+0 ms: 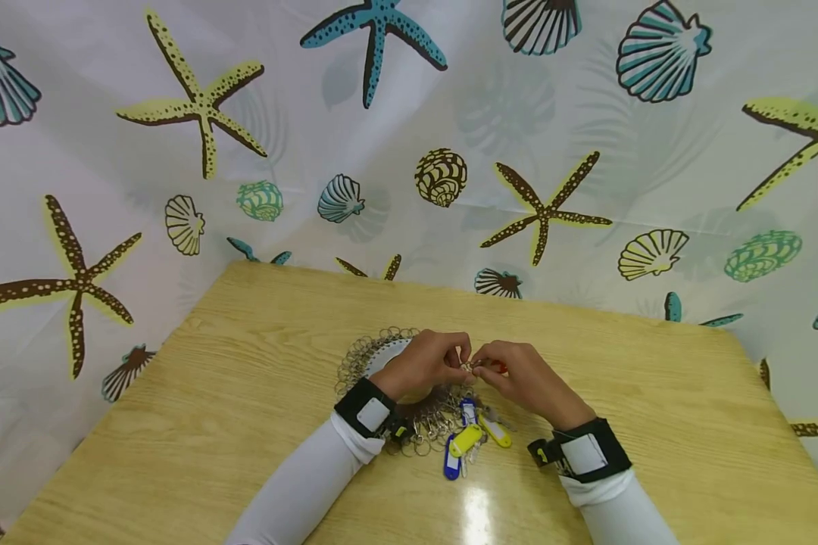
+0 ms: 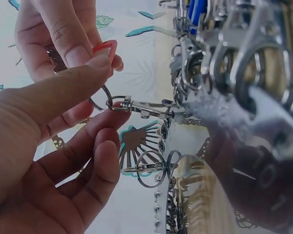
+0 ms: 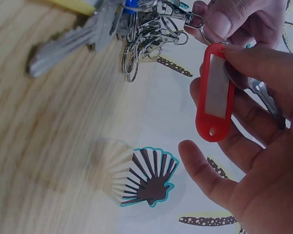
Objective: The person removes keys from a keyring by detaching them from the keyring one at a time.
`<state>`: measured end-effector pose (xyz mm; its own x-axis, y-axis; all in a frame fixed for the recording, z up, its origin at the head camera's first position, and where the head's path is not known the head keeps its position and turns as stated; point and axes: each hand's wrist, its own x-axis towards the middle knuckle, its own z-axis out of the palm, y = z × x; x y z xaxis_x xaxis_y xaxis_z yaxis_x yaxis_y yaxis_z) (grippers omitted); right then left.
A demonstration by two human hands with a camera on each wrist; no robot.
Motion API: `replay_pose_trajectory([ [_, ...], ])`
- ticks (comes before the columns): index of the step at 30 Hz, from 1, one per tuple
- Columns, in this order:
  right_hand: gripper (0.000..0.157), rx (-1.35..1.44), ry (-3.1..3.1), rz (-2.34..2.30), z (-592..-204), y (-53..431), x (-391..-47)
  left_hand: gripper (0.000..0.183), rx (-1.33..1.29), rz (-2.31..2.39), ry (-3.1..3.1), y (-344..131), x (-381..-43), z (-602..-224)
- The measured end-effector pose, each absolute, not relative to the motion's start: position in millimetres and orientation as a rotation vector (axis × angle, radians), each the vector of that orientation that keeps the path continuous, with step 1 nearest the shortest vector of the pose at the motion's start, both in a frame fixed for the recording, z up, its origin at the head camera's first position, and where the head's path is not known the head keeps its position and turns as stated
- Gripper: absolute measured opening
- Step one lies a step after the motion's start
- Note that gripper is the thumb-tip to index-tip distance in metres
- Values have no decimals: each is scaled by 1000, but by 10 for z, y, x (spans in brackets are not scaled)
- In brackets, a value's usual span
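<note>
My left hand (image 1: 426, 365) pinches a metal split ring (image 2: 107, 91) between thumb and index finger. That ring is linked to a small swivel clasp (image 2: 144, 108), which hangs at the rim of a round disc (image 1: 384, 354). My right hand (image 1: 523, 376) holds a red key tag (image 3: 216, 92) by its upper end, thumb against it. A metal key (image 3: 266, 97) lies behind the tag, against the right fingers. The two hands almost meet above the disc's right side. Fingers partly hide where ring and tag join.
Many clasps and rings (image 1: 423, 439) fringe the disc on the wooden table (image 1: 245, 378). Beside it lie yellow tags (image 1: 466, 440) and blue tags (image 1: 452, 460) with keys. A white cloth (image 1: 409, 219) printed with shells and starfish hangs behind the table.
</note>
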<state>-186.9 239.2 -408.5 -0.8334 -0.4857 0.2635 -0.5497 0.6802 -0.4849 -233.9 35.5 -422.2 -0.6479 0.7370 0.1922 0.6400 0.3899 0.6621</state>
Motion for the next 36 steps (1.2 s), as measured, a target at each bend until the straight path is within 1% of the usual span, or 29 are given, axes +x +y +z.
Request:
replay_pose_trajectory([
  [17,6,760,-2733,849,-4082,2361,-1851,19,1325,1126,2554,378,-2328,-4234],
  [36,5,691,-2750,807,-4094,2325,-1849,20,1285,1136,2547,384,-2313,-4223],
])
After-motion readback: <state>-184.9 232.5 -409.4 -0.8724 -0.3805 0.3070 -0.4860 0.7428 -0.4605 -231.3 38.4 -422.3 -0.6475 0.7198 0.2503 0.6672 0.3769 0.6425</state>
